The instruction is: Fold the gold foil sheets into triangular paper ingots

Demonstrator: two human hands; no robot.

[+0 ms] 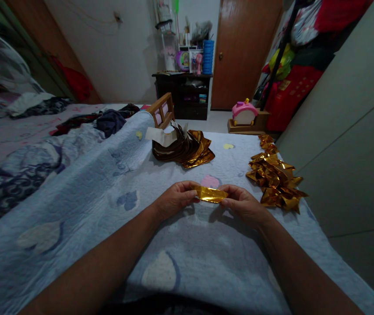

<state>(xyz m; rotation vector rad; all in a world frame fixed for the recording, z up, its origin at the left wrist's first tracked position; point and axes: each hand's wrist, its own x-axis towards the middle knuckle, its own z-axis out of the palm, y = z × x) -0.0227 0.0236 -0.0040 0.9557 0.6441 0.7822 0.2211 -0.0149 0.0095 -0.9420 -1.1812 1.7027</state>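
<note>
- Currently at far left: pink bedsheet (6, 138) under rumpled cloth, with a dark garment (111, 122) towards its right edge.
- Next along: blue quilted cover (88, 214), printed with hearts; rises in a ridge on this side, lies flatter beneath both hands.
- Beyond the hands, slightly left: stack of gold-faced sheets (178, 151), fanned towards the right, with pale paper flaps at its left end. Well apart from either hand.
- Left hand (178, 197): closed to a pinch on the left end of the gold foil piece (210, 194), thumb on the near side. Cannot fully make out the fingers behind.
- Between the hands: the same foil piece, apparently held clear of the cover. Long axis running side to side, from pinch to pinch, middle uncovered. Equally near to both hands, one at each end.
- Right hand (241, 202): likewise pinched nearly closed, on the right end of the foil; nothing else seen in its grasp.
- Farther right: heap of folded gold pieces (277, 177), strung out away from the body along the cover's right edge. Nearer to the right hand than to the left; not touching it.
- Far right: pale panel (344, 122), alongside the cover.
</note>
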